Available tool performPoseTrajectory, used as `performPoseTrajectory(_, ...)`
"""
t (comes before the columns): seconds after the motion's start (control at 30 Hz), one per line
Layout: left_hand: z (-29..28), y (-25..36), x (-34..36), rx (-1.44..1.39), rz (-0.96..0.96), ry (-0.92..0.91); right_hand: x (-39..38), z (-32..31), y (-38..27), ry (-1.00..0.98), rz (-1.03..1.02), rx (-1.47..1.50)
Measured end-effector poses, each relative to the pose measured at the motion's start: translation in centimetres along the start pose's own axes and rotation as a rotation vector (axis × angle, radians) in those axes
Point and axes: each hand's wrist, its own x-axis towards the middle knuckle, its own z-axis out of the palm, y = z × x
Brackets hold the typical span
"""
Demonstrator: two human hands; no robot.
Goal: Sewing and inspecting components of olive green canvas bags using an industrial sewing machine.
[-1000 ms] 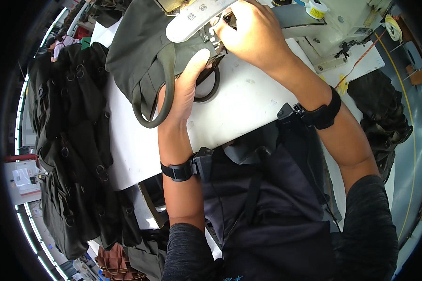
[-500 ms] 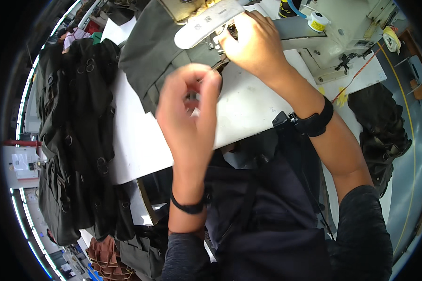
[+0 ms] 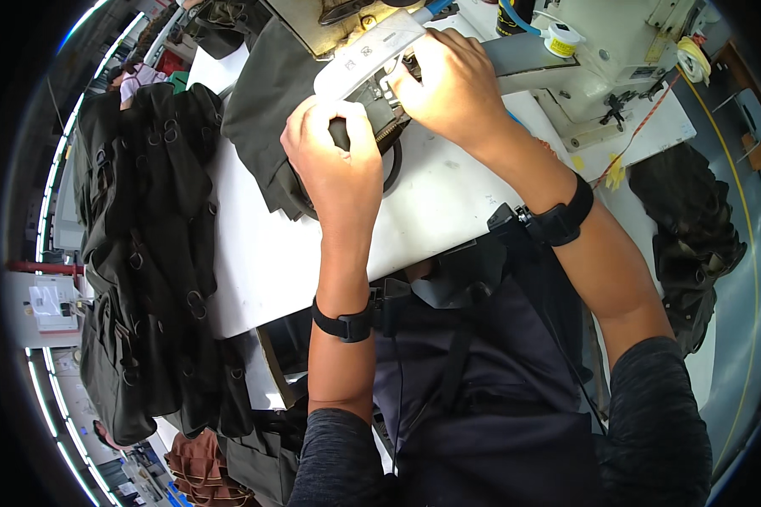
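Note:
A dark green fabric piece (image 3: 271,93), probably part of a bag, lies under the head of a sewing machine (image 3: 368,55). My left hand (image 3: 334,160) is closed on its near edge, thumb and fingers pinching the dark cloth. A dark curved strap (image 3: 394,167) shows beside that hand on the white table. Up at the presser foot (image 3: 380,97), my right hand (image 3: 455,89) has its thumb and fingers bent together at the right side of the machine head. What its fingertips hold is hidden. A zip-like edge runs between the two hands.
Several dark green bags with metal rings (image 3: 144,253) hang at the left. The machine body (image 3: 600,68) stands at the upper right, a white round container (image 3: 561,40) near it. More dark bags (image 3: 685,228) lie at the right. The white tabletop (image 3: 262,270) ends near my body.
My left hand, blurred and raised before, has moved up to the fabric and closed on its edge. The dark curved strap now shows beside it. My right hand has stayed by the presser foot.

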Motion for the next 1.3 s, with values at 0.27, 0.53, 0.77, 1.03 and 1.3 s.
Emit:
performPoseTrajectory(0.27,0.6,-1.9,1.3,0.159,0.037,0.01,0.1,-0.1,0.0,-0.015,0.01,-0.014)
performPoseTrajectory(0.53,-2.7,-0.4,0.3,0.19,0.059,0.064,0.1,0.2,0.2,0.023,-0.017,-0.02)
performPoseTrajectory(0.77,-2.2,0.1,-1.8,0.169,0.436,-0.135,0.0,0.3,0.1,0.028,0.003,0.0)
performPoseTrajectory(1.03,-1.1,-1.5,-1.9,0.098,0.476,-0.064,-0.2,0.5,0.1,0.041,0.013,-0.007)
performPoseTrajectory(1.3,-2.3,-1.5,-1.5,-0.018,0.464,0.009,-0.1,0.5,0.2,0.025,0.01,-0.011)
